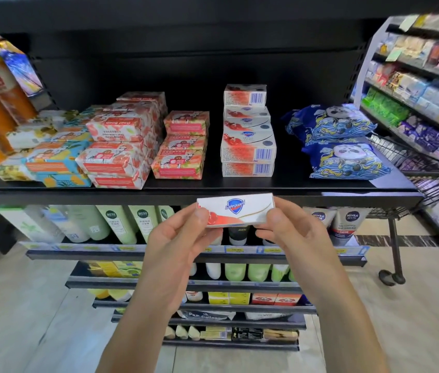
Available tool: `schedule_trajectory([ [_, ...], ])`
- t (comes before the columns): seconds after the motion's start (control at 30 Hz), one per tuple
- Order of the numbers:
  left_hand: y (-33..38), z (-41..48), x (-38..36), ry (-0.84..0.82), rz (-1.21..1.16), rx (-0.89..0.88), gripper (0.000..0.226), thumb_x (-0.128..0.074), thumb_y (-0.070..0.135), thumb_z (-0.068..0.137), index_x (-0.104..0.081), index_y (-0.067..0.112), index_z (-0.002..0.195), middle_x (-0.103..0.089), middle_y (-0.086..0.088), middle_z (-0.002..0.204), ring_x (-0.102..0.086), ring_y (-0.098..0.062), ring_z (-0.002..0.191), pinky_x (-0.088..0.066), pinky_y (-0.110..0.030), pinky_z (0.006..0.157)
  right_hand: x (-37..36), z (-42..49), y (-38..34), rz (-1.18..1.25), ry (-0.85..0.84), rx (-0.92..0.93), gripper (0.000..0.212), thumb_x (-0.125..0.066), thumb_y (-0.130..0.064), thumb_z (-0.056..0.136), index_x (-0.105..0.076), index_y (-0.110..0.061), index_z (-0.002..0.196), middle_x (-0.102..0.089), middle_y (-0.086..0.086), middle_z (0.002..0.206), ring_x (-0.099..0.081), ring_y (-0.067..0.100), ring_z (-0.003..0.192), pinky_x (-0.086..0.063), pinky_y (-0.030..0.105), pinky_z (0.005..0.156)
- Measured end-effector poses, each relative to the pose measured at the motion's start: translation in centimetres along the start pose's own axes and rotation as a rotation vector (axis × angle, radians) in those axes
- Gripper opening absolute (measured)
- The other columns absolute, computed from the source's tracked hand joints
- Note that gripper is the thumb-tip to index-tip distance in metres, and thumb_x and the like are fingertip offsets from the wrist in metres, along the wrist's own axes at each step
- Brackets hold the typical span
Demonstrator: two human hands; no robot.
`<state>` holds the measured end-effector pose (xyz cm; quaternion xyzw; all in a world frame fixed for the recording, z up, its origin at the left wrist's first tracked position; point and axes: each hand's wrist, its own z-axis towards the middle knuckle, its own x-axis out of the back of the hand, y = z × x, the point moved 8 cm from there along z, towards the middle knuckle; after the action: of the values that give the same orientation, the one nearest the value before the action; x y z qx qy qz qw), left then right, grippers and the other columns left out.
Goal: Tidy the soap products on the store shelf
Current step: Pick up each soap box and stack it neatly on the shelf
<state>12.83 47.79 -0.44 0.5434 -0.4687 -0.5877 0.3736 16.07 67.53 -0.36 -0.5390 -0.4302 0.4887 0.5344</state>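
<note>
Pinching box [235, 213] at one end with left hand [183, 235], at the other with right hand [291, 227]; fingers of both curled round it, thumbs on the face. Holding it level, logo up, off the shelf [186, 191], just in front of its front edge and below the stack [248, 130] of matching boxes.

On the shelf, left to right:
- blue boxes [56, 162], tilted, mixed in with pale ones
- goat-soap boxes [121, 146], heaped unevenly, one with print upside down
- a smaller pile of the same beside them, fairly square
- the stack, upright but stepped, some barcodes facing out
- panda packs [342, 141], well apart at right

Judging the task as early to midway. Apparently done: rough grouping by kind. Left to do: placing the held box with its stack, squaring that stack, straightening the left-hand heaps and turning faces forward.
</note>
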Motion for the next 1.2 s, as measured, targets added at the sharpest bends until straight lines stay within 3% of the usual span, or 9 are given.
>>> schedule_trajectory([
  [0.17,0.2,-0.17,0.02,-0.007,0.015,-0.022,0.06,-0.074,0.036,0.091,-0.059,-0.003,0.135,-0.074,-0.011,0.122,-0.069,-0.025,0.117,-0.054,-0.037,0.104,-0.22,-0.15,0.03,0.081,0.035,-0.031,0.058,-0.073,-0.057,0.065,-0.071,-0.025,0.114,-0.079,0.001,0.097,-0.075,0.016,0.091,-0.051,0.024,0.086],
  [0.3,0.4,-0.41,0.03,-0.014,-0.003,-0.024,0.061,-0.067,0.033,0.084,-0.059,0.002,0.136,-0.075,-0.009,0.118,-0.069,-0.023,0.118,-0.054,-0.033,0.104,-0.53,-0.13,0.45,0.143,0.008,-0.045,0.057,-0.074,-0.045,0.076,-0.069,-0.015,0.124,-0.077,0.005,0.111,-0.073,0.022,0.102,-0.051,0.043,0.103],
  [0.4,0.4,-0.31,-0.11,-0.025,-0.004,-0.012,0.06,-0.073,0.033,0.085,-0.059,0.011,0.139,-0.075,-0.008,0.12,-0.069,-0.019,0.117,-0.054,-0.031,0.103,-0.64,-0.06,0.58,0.199,-0.019,-0.048,0.053,-0.076,-0.034,0.083,-0.066,-0.008,0.129,-0.075,0.012,0.118,-0.072,0.028,0.11,-0.051,0.047,0.104],
  [0.6,0.55,-0.04,-0.54,-0.071,0.011,-0.003,0.069,-0.075,0.046,0.082,-0.057,0.015,0.141,-0.074,-0.003,0.124,-0.068,-0.016,0.118,-0.052,-0.035,0.102,-0.04,-0.1,0.18,0.232,-0.072,0.035,0.052,-0.073,-0.011,0.076,-0.065,-0.017,0.128,-0.075,-0.001,0.122,-0.074,0.019,0.107,-0.057,0.025,0.087],
  [0.67,0.63,0.07,-0.43,-0.068,0.007,0.006,0.062,-0.067,0.054,0.086,-0.064,0.013,0.133,-0.074,-0.004,0.124,-0.068,-0.019,0.119,-0.057,-0.036,0.099,-0.14,-0.11,0.13,0.223,-0.123,0.062,0.063,-0.073,-0.003,0.078,-0.059,-0.013,0.138,-0.07,0.002,0.132,-0.07,0.025,0.115,-0.057,0.029,0.092],
  [0.83,0.16,0.2,-0.18,-0.05,-0.003,0.054,0.035,-0.061,0.04,0.085,-0.081,0.015,0.099,-0.078,-0.008,0.11,-0.073,-0.016,0.1,-0.061,-0.031,0.082,-0.44,-0.24,-0.06,0.225,-0.203,0.102,0.073,-0.069,0.005,0.08,-0.048,-0.011,0.148,-0.061,0.004,0.144,-0.064,0.032,0.126,-0.057,0.037,0.095],
  [0.9,0.28,0.16,-0.16,-0.049,0.006,0.046,0.03,-0.063,0.033,0.086,-0.081,0.014,0.101,-0.078,-0.008,0.109,-0.073,-0.014,0.096,-0.061,-0.028,0.079,-0.69,-0.37,-0.22,0.229,-0.233,0.107,0.074,-0.07,0.007,0.083,-0.046,-0.013,0.15,-0.058,0.003,0.147,-0.062,0.031,0.128,-0.056,0.035,0.096],
  [1.07,0.82,0.01,-0.02,-0.05,0.036,0.014,0.045,-0.064,0.027,0.087,-0.068,0.005,0.126,-0.077,-0.008,0.115,-0.073,-0.02,0.107,-0.062,-0.031,0.085,-0.79,-0.41,-0.12,0.155,-0.187,0.059,0.077,-0.081,-0.012,0.085,-0.045,-0.024,0.152,-0.056,-0.004,0.149,-0.061,0.022,0.129,-0.054,0.039,0.102],
  [1.2,0.91,-0.28,0.03,-0.043,0.057,-0.007,0.045,-0.065,0.024,0.084,-0.067,0.009,0.127,-0.078,-0.005,0.112,-0.074,-0.016,0.105,-0.061,-0.028,0.085,-0.54,-0.5,0.22,0.123,-0.048,-0.02,0.058,-0.073,-0.044,0.079,-0.064,-0.023,0.132,-0.075,0.002,0.119,-0.072,0.02,0.108,-0.057,0.038,0.09],
])
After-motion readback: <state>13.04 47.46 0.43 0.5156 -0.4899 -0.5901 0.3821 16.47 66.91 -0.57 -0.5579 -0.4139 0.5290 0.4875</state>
